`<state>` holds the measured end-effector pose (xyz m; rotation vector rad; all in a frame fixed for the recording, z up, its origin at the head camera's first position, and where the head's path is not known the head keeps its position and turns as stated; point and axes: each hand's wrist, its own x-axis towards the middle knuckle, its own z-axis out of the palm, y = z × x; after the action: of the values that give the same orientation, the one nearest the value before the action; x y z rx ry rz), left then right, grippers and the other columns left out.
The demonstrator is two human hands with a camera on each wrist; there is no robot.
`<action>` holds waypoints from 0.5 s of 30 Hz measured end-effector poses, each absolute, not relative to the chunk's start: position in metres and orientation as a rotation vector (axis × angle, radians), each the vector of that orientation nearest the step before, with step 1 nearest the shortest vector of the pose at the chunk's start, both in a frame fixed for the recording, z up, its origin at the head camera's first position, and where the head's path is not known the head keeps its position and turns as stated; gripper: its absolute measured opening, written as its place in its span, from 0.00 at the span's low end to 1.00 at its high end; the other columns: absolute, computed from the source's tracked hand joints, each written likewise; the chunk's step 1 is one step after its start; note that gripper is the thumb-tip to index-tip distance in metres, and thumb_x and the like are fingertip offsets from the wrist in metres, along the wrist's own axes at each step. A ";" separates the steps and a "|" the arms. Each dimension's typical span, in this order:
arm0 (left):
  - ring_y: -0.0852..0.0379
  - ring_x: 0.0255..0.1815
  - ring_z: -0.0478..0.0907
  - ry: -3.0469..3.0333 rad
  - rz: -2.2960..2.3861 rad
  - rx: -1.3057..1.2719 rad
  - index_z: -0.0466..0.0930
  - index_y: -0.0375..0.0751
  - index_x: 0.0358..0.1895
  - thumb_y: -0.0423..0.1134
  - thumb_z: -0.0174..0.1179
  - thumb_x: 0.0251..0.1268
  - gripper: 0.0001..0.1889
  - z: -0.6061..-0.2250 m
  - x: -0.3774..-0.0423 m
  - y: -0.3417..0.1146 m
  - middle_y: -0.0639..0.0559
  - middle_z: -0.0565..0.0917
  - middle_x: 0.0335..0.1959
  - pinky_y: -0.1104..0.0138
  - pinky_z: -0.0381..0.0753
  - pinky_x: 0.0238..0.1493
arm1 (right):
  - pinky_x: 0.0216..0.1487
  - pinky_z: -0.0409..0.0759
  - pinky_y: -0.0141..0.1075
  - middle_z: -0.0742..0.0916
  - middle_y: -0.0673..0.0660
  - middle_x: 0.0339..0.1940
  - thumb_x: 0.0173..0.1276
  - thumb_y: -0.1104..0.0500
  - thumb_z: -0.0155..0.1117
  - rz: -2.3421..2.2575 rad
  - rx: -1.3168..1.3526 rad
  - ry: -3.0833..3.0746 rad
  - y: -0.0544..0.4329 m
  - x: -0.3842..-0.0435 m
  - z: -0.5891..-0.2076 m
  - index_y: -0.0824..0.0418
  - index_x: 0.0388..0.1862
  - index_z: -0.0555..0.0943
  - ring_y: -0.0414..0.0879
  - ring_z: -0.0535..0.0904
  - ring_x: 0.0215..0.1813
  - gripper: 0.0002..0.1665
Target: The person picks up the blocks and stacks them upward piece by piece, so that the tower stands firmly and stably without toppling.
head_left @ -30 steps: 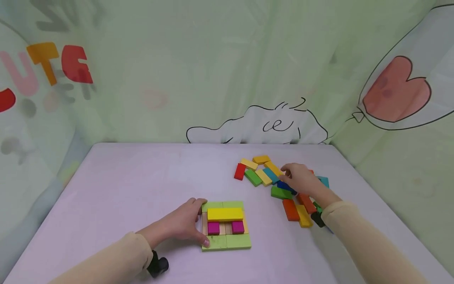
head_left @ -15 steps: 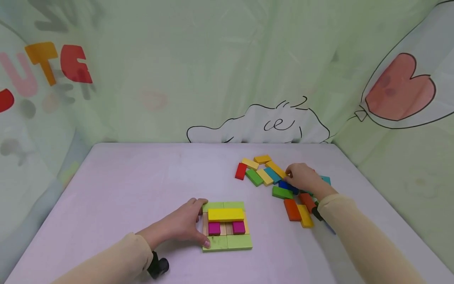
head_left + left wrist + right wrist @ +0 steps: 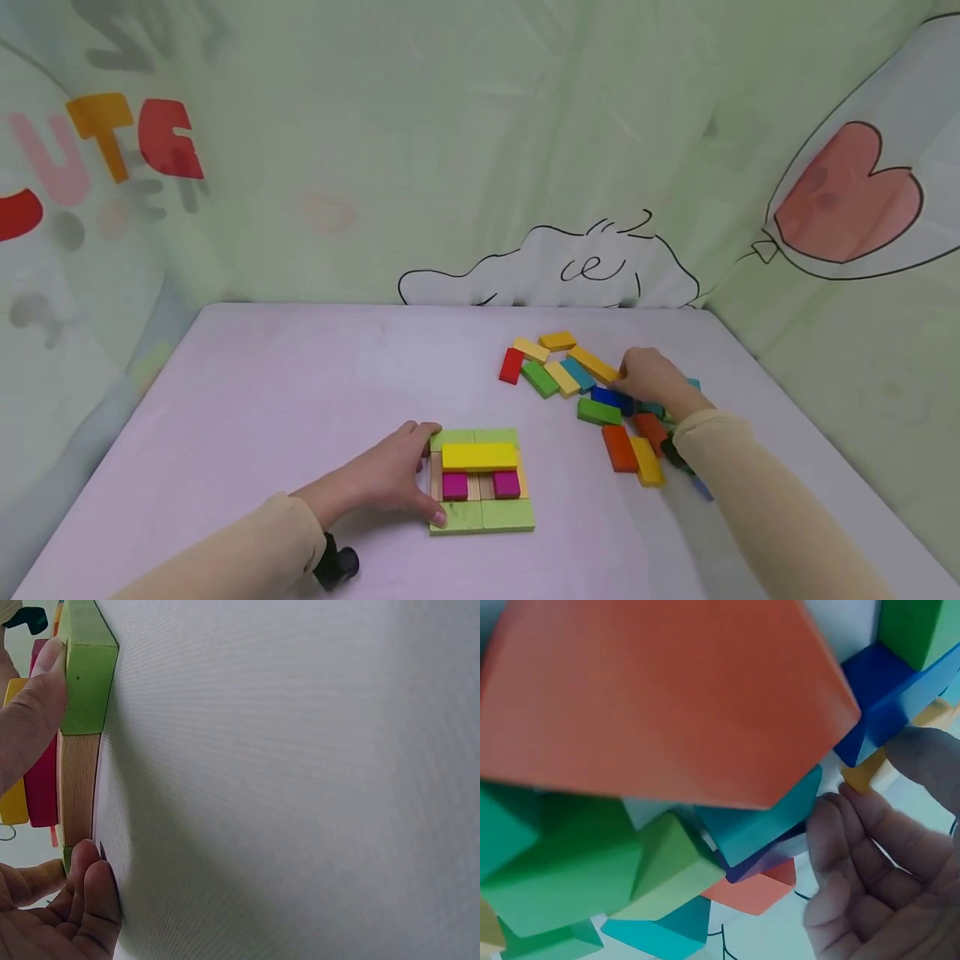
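Observation:
My left hand [image 3: 393, 471] grips the left side of a low block build, thumb on the front light-green block [image 3: 459, 515] and fingers round the back corner. On this build a yellow block [image 3: 480, 456] lies across, behind two magenta blocks [image 3: 506, 484]. In the left wrist view a plain wooden block [image 3: 80, 787] shows between thumb and fingers. My right hand [image 3: 651, 379] is at the scattered blocks, pinching the near end of an orange-yellow block [image 3: 592, 364] between thumb and finger. A dark-blue block [image 3: 889, 690] lies close to those fingertips; the right arm hides part of the pile.
Around the right hand lie loose blocks: a red one [image 3: 512, 366], a green one [image 3: 598, 411] and an orange-red one [image 3: 619, 448], among several more. A pale cloth covers the table [image 3: 300, 375]. Printed curtains stand behind and at both sides.
My right hand has moved slightly right and lowered onto the end of the orange-yellow block, its fingers closing there. My left hand and the block build have stayed put.

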<state>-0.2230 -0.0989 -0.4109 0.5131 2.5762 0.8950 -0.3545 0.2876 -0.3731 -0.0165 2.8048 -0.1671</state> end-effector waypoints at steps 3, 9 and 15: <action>0.53 0.51 0.78 2.577 0.891 0.516 0.62 0.34 0.75 0.52 0.86 0.37 0.60 -0.411 -0.222 -0.099 0.40 0.75 0.59 0.53 0.83 0.60 | 0.42 0.85 0.41 0.87 0.63 0.35 0.70 0.53 0.67 -0.189 -0.030 2.864 0.288 -0.349 -0.369 0.76 0.48 0.82 0.50 0.80 0.33 0.24; 0.53 0.50 0.77 2.591 0.874 0.521 0.62 0.34 0.75 0.52 0.86 0.37 0.59 -0.410 -0.222 -0.099 0.41 0.75 0.58 0.54 0.83 0.59 | 0.44 0.86 0.43 0.88 0.64 0.41 0.69 0.56 0.70 -0.357 -0.267 2.996 0.264 -0.317 -0.347 0.75 0.52 0.83 0.51 0.79 0.39 0.23; 0.53 0.51 0.77 2.584 0.864 0.513 0.62 0.36 0.75 0.53 0.85 0.38 0.59 -0.412 -0.224 -0.098 0.42 0.75 0.59 0.54 0.83 0.61 | 0.41 0.86 0.35 0.87 0.53 0.38 0.62 0.58 0.77 -0.476 -0.676 3.013 0.216 -0.254 -0.340 0.64 0.48 0.87 0.45 0.80 0.41 0.17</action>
<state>-0.2239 -0.0978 -0.4117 0.5127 2.5842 0.8639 -0.2535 0.2164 -0.3399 -0.6756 3.0128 -0.4756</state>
